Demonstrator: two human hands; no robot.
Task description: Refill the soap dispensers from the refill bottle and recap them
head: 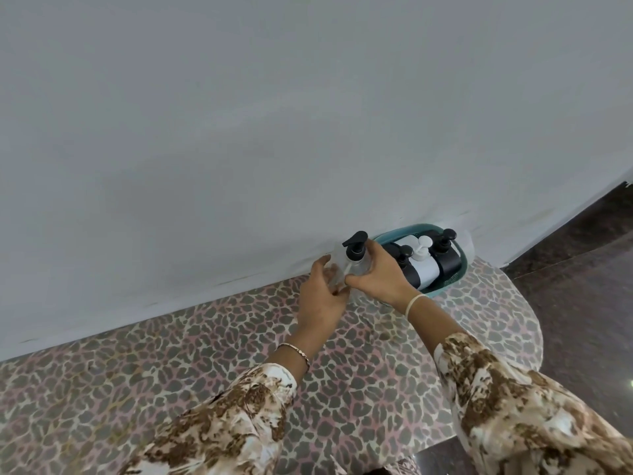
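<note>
The clear pump dispenser (357, 264) is upright by the grey wall (239, 132), above the leopard-print counter (222, 337). The left grip (322, 296) curls round its left side. The right grip (376, 274) clasps its shoulder under the black pump. A teal basket (447, 281) of dispensers sits just right.

Clear plastic dispenser (352, 265), glossy black pump (356, 246); patterned cloth table cover (205, 344).

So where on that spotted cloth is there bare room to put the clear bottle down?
The leopard-print cloth lies bare left of the left hand, along the wall, and in front between the two sleeves. It is crowded at the back right, where the teal basket of pump bottles sits by the right hand holding the clear bottle.
</note>
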